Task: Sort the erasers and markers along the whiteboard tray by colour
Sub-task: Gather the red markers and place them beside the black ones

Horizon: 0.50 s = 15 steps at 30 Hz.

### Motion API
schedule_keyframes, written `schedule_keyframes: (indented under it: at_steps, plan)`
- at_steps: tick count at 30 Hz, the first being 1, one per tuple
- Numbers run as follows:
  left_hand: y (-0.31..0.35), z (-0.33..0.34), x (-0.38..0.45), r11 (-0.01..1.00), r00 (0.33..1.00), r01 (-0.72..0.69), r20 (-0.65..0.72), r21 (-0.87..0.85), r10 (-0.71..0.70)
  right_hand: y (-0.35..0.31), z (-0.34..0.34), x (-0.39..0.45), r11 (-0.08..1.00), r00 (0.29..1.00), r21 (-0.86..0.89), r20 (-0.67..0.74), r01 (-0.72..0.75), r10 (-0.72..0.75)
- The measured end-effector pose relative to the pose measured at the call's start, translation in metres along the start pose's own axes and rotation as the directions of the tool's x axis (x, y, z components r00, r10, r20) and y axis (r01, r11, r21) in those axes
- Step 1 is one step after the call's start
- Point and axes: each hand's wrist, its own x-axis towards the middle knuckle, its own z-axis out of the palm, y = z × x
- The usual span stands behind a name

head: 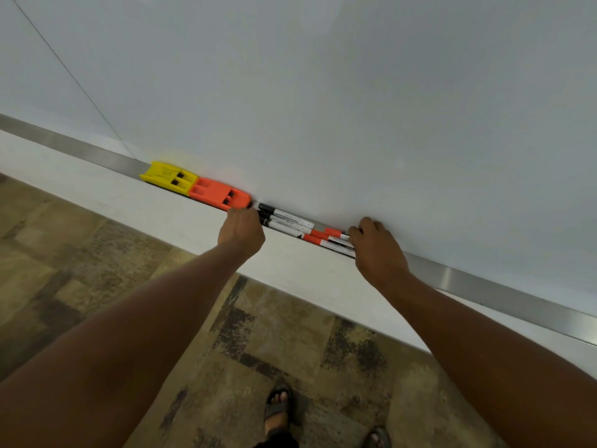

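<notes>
Mottled tan-and-brown carpet (97, 240) runs below a white wall strip, and above it a narrow metal whiteboard tray (484, 279) slants from upper left to lower right under the whiteboard (323, 92).

On that tray the left hand (241, 232) sits with its fingers curled down over the front lip, right at the gap between the orange eraser (219, 193) and the black caps of the markers. Its fingertips are hidden, so I cannot tell whether it pinches a marker end, nudges the eraser, or merely rests there. The right hand (378, 245) covers the far end of the marker bundle, fingers bent and pressing toward the board; it looks closed loosely over the marker tails, though what it actually grips is out of sight.

Between the two hands lie the black-capped markers (284, 219), bunched side by side, and the orange-capped markers (326, 235) just beyond them, end to end with the black ones and partly under the right hand. Left of the left hand, the orange eraser touches the yellow eraser (169, 176), both lying flat in the tray.

The risk I see is the shallow lip: the markers are round and stacked close, so squeezing them from both ends could buckle the row and roll one over the edge onto the carpet. A push by the left hand could also shunt the orange eraser into the yellow one and slide both along. With the black and orange markers so tight together, drawing one out may drag its neighbour along.
</notes>
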Motion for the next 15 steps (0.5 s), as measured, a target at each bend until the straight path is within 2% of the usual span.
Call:
schedule_keyframes:
  at_steps: [5, 15]
  plan:
    - [0.003, -0.001, -0.002, 0.998, 1.000, -0.017, -0.004, -0.055, 0.016, -0.011, 0.003, 0.004, 0.999, 0.999, -0.040, -0.019, -0.033, 0.033]
    - [-0.001, -0.005, -0.002, 0.998, 1.000, -0.019, 0.009, -0.053, 0.020, -0.024, 0.005, 0.011, 0.990, 0.997, -0.125, 0.001, -0.073, 0.073]
